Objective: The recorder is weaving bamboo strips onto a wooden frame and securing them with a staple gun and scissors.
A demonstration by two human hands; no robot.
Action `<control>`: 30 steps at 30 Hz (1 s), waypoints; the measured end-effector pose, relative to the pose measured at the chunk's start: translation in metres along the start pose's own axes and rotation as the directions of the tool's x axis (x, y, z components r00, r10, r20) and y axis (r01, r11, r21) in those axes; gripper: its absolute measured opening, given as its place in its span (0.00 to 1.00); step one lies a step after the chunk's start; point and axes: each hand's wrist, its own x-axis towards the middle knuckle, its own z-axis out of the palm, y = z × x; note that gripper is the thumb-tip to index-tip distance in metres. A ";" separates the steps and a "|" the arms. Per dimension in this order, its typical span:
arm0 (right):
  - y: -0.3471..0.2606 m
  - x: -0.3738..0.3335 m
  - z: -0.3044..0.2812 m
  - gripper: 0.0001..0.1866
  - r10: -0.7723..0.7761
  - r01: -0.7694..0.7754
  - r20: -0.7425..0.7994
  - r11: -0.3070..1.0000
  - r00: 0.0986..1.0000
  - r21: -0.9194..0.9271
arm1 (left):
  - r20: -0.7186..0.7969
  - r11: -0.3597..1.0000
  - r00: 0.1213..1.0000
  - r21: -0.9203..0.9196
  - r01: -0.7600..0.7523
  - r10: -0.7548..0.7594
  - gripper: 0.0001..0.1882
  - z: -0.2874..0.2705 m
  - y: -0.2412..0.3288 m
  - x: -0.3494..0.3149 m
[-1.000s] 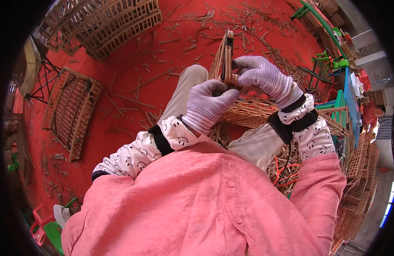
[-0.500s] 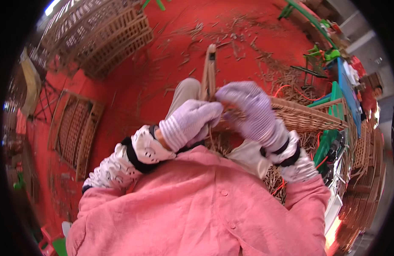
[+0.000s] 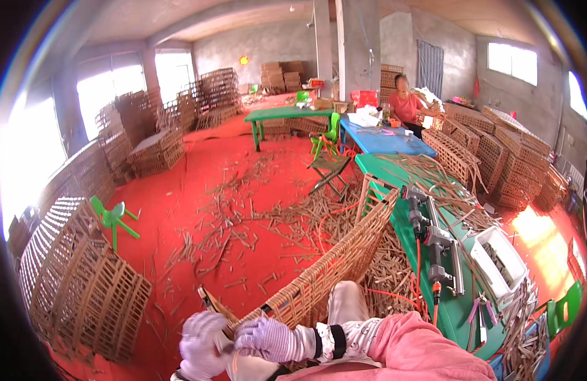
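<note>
A long tan wicker panel (image 3: 338, 257) with a wooden frame stretches from my hands toward the green table at the right. My left hand (image 3: 201, 343), in a lilac striped knit glove, is at the panel's near end; it is smeared by motion, with its fingers curled. My right hand (image 3: 268, 338), gloved alike, lies against the near corner of the panel with its fingers bent together. Both hands almost touch. A thin pale strip (image 3: 235, 363) shows below them; what the fingertips grip is hidden.
Strip offcuts (image 3: 223, 216) litter the red floor. At right, a green table (image 3: 401, 209) carries staple-gun-like tools (image 3: 436, 247), orange hoses and a white tray (image 3: 498, 260). Wicker crates (image 3: 84, 286) stand at left. A person (image 3: 406, 101) sits beyond the blue table (image 3: 385, 141).
My view has tipped up from my lap and swung right, so the room now shows. Both hands have stayed close together at the panel's near end.
</note>
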 end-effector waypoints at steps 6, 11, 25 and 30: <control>-0.003 -0.002 0.017 0.04 0.491 -0.366 0.039 0.591 0.870 0.719 | 0.128 0.976 0.968 -0.011 -0.217 0.216 0.17 0.058 -0.049 0.003; 0.010 0.002 0.009 0.07 0.490 -0.261 0.101 0.270 0.866 0.927 | -0.008 0.994 0.994 0.010 -0.108 0.108 0.10 0.062 -0.025 0.003; 0.010 -0.010 -0.022 0.12 0.378 -0.101 -0.036 0.337 0.925 0.936 | -0.008 0.977 0.986 0.139 -0.163 0.166 0.15 0.090 -0.002 0.010; -0.012 -0.037 -0.057 0.15 0.480 -0.416 0.339 0.059 0.809 0.907 | -0.233 0.984 0.957 0.070 -0.161 0.173 0.16 0.101 0.035 -0.001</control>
